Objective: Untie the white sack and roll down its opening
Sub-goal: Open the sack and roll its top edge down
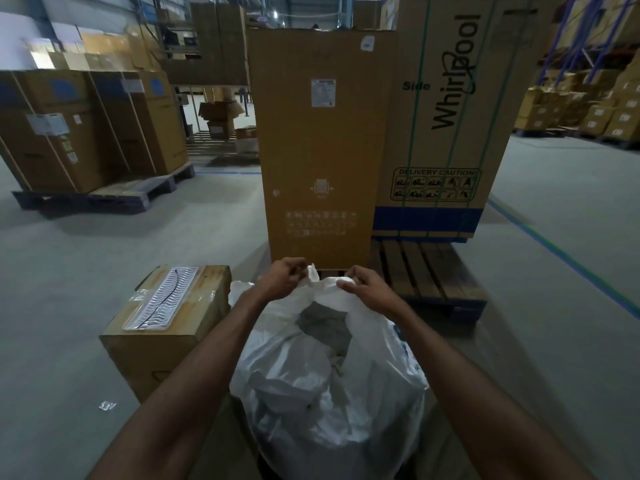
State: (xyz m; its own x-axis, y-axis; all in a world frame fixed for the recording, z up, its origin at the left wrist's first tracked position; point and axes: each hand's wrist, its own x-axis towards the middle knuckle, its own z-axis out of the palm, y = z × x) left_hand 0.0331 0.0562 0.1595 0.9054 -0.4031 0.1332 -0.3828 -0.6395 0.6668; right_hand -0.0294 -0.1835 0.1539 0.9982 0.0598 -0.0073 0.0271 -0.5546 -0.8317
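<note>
A large white woven sack (pixel 325 393) stands on the floor right in front of me, full and crumpled. Its mouth gapes a little, showing grey material (pixel 325 323) inside. My left hand (pixel 282 277) pinches the far rim of the sack's opening on the left side. My right hand (pixel 365 285) grips the same far rim a short way to the right. Both hands have their fingers closed on the white fabric. I cannot make out a tie or string.
A low cardboard box (pixel 166 327) with a white plastic-wrapped tray (pixel 162 297) on top stands just left of the sack. Tall appliance cartons (pixel 322 150) rise straight ahead, one on a wooden pallet (pixel 429 271). More palletised boxes (pixel 86 133) sit at the left.
</note>
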